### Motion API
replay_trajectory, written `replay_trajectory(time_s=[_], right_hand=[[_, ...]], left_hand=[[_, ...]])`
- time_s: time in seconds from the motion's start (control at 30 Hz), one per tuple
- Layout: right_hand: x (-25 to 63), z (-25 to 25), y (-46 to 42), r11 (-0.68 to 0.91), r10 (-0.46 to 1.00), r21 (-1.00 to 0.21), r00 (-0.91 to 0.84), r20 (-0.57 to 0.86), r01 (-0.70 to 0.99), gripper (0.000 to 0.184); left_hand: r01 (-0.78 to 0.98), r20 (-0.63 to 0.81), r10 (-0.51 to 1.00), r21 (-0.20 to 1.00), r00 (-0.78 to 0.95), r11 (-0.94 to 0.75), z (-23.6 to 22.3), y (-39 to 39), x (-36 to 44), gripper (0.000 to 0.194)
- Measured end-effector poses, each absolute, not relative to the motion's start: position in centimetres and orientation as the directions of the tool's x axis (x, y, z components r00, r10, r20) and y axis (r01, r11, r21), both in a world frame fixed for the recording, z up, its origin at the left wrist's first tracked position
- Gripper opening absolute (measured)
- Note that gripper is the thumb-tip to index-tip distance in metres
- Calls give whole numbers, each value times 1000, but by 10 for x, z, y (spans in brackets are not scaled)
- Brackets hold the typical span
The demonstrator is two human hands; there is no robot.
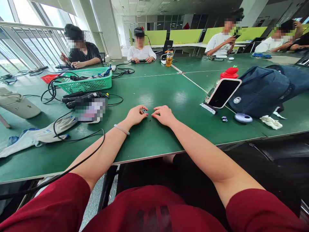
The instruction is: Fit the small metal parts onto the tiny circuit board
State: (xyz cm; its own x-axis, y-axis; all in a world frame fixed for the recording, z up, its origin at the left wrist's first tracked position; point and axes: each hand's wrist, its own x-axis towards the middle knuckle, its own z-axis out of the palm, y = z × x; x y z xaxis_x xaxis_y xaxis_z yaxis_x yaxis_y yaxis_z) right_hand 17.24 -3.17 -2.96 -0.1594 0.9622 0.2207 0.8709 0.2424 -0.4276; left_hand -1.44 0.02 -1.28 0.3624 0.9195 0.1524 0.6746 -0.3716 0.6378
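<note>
Above the green table, my left hand point(136, 115) is closed on a small grey-green piece point(144, 111) that looks like a little circuit board. It sits between thumb and fingers, partly covered by them. Just to its right is my right hand point(164, 115), its fingers curled and the tips drawn close to the thumb. Whether something tiny is pinched there is too small to see. On the table between the two hands lie tiny dark bits point(150, 120), too small to name.
A black cable point(79, 140) crosses over my left forearm. Left lie gloves point(43, 132), black cabled devices point(83, 98) and a green basket point(84, 84). Right stand a phone point(223, 93), a blue backpack point(262, 90) and a lilac round case point(243, 118). Several people sit across the table.
</note>
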Motion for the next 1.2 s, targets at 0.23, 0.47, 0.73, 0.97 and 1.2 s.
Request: replay_trajectory(time_s=[0.23,0.47,0.73,0.97,1.2], right_hand=[[176,-29,-31,210,963,-506,-86,256,837,8],[173,-28,-33,208,969,-514,-107,221,832,13],[171,-28,-33,372,910,-567,-170,378,735,13],[170,-25,-35,417,887,-630,-141,440,656,11],[168,-23,-38,468,867,-637,-180,464,613,11]], left_hand=[[596,139,902,708,410,-380,-12,-2,-14,29],[644,136,904,659,406,-389,-10,-4,-13,29],[637,161,889,644,429,-424,-11,-5,-12,28],[577,175,862,677,477,-456,-11,-7,-12,31],[486,178,860,762,479,-428,-10,-9,-10,33]])
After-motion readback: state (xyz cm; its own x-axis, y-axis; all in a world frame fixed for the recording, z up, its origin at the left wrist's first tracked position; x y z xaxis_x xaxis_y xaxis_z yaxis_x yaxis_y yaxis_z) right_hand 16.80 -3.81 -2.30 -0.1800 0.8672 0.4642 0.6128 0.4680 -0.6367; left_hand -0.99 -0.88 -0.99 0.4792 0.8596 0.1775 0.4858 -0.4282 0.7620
